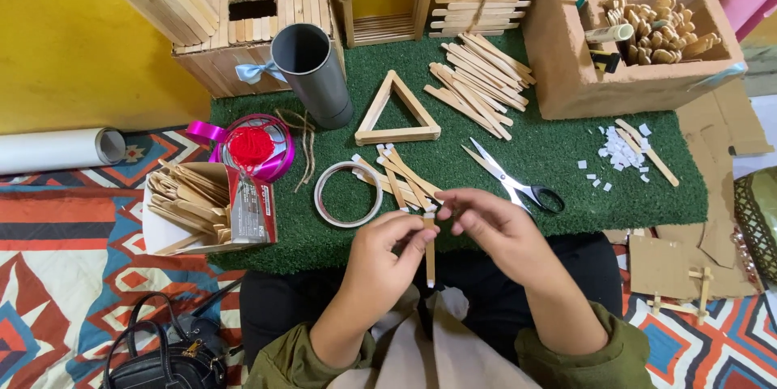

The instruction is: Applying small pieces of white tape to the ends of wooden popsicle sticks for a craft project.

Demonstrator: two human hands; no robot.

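Two hands on one wooden craft stick point(430, 250), head view, low centre over the lap. Left hand point(387, 263) pinching the stick's upper part, stick hanging near upright. Right hand point(494, 225) with fingertips pressed together at the stick's top end, likely on a small tape piece; too small to confirm.

Risks, as judgement:
- Thin pinch at one end only, lower end free; could swing or slip out into the lap folds.
- Sticky bit could fold onto fingertips instead of the wood if the angle drifts.

Surroundings on the green turf mat point(566, 146):
- Loose stick cluster point(398, 178) at 12 o'clock of the hands, just beyond the fingertips; easy to knock.
- Tape roll point(348, 193) at 11 o'clock, near.
- Scissors point(512, 180) at 1 o'clock, blades pointing away to the upper left, handles close to right hand; snag hazard on a reach.
- Stick triangle point(397, 110) further at 12.
- Grey tube point(312, 73) at 11, tilted.
- White tape scraps point(619, 150) at 2, well apart.
- Open box of sticks point(190, 203) at 9.
- Black handbag point(158, 357) at 8, on the patterned rug.
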